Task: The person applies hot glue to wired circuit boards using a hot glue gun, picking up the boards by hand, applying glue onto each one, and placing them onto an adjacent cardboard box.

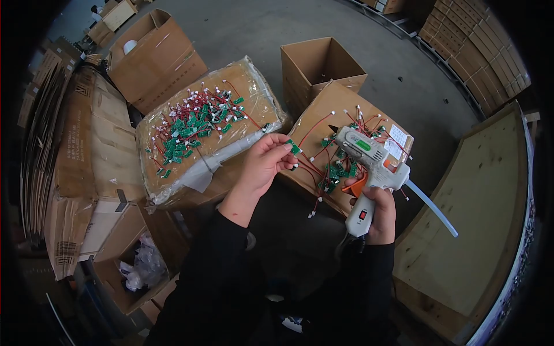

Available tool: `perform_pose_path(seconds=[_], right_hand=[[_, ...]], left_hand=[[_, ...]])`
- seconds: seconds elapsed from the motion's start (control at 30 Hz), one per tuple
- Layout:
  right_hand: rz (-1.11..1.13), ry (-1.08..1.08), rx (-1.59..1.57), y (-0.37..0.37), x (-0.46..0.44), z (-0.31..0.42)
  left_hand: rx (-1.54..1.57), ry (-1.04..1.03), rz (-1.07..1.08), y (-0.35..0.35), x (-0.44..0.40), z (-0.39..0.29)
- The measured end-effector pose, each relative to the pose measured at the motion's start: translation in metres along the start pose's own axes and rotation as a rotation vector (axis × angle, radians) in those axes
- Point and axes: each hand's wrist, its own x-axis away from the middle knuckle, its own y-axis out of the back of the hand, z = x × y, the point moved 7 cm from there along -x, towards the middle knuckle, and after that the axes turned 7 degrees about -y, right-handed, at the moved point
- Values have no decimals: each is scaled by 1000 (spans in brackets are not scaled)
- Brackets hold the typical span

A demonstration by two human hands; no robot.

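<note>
My left hand (pixel 267 160) is closed, pinching a small green circuit board (pixel 294 147) by its edge; a red wire with a white plug runs up from it. In my right hand (pixel 378 213) is a white and grey glue gun (pixel 369 151), gripped by its handle, fingers at the orange trigger (pixel 356 185). Its dark nozzle points left, towards the board but apart from it. A pale glue stick (pixel 433 206) sticks out of the gun's rear. Beneath the gun, several wired green boards (pixel 332 175) lie on a cardboard box (pixel 309 130), partly hidden by it.
At the left, a heap of green boards with red wires (pixel 196 124) covers a plastic-wrapped carton (pixel 254 78). Behind stand two open boxes (pixel 337 57) (pixel 153 63). A box with clear plastic bags (pixel 141 265) is at lower left. A wooden panel (pixel 456 230) borders the right side.
</note>
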Motion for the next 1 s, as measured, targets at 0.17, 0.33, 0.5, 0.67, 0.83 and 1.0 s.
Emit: perform_pose_path(seconds=[0.17, 0.33, 0.5, 0.67, 0.83, 1.0], right_hand=[[0, -1, -2, 3, -2, -1], [-10, 6, 7, 7, -2, -2], [10, -2, 24, 9, -2, -2], [20, 2, 1, 10, -2, -1], [24, 4, -2, 12, -5, -4], [9, 20, -3, 7, -2, 0]], left_hand=[[-54, 50, -9, -4, 1, 6], [-18, 42, 42, -2, -2, 14], [-157, 34, 31, -7, -1, 15], [-166, 76, 37, -11, 3, 19], [-159, 59, 64, -15, 4, 19], [-181, -4, 29, -18, 4, 15]])
